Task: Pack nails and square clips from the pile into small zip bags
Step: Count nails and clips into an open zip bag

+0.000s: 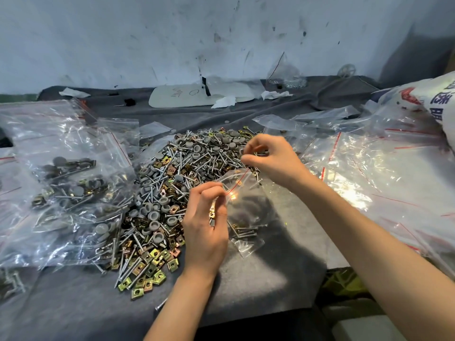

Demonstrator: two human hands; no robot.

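Observation:
A big pile (pixel 162 200) of nails, brass square clips and grey round caps covers the middle of the grey cloth. My left hand (pixel 205 225) pinches the red-striped mouth of a small clear zip bag (pixel 246 212) that lies to the right of the pile; several nails and clips show inside it. A clip also sits between the left fingers. My right hand (pixel 267 159) hovers over the far right of the pile, its fingertips pinching a small metal piece just above the bag's mouth.
Filled zip bags (pixel 66 185) lie heaped at the left. Empty clear zip bags (pixel 374 175) spread at the right, beside a printed white sack (pixel 435 97). A white board (pixel 197 94) and paper scraps lie at the back by the wall. The table's front edge is near my forearms.

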